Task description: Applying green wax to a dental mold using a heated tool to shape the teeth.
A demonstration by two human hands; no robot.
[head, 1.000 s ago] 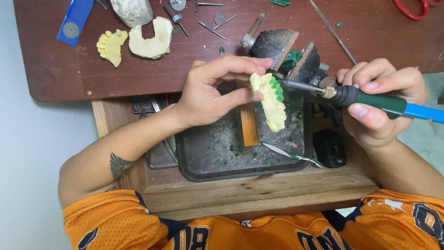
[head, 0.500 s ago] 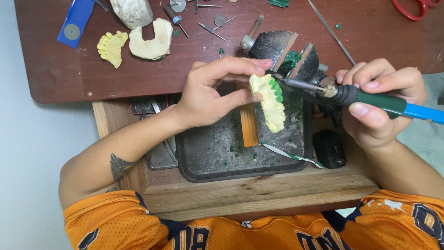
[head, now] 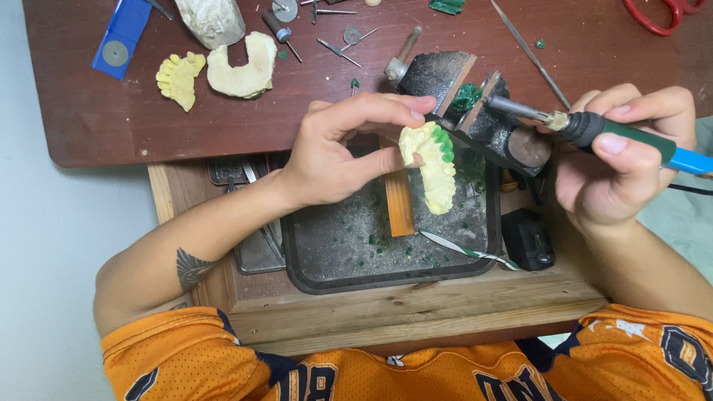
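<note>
the left hand (head: 334, 152) pinches a pale yellow plaster dental cast (head: 429, 165) between thumb and fingertips, holding it above a dark, shallow metal tray (head: 349, 252). the cast is chalky and matt, curved like half an arch, with a row of glossy green wax teeth along its upper right edge. its long axis runs roughly up and down in the view, the green end toward the far side of the bench, the bare end hanging over the tray.

the right hand (head: 620, 160) is closed around a pen-shaped heated tool (head: 594, 130) with a green grip, a blue rear and a slim metal tip. the tool lies nearly level, tip pointing left, resting near a small dark block (head: 490, 111) with green wax on it, a little apart from the cast.

the tray is dusty grey and speckled with green crumbs; one orange wooden strip (head: 399, 200) lies in it lengthwise, and one thin blade (head: 464, 251) lies at its lower right. the tray sits in a raw wooden drawer (head: 416, 304).

on the brown tabletop (head: 89, 111) lie two more casts: one small yellow one (head: 178, 76) and one larger cream horseshoe (head: 243, 67). near them are a blue flat holder (head: 122, 33), several small metal burs (head: 338, 41), and one pair of red-handled scissors (head: 661, 15) at the far right corner.
</note>
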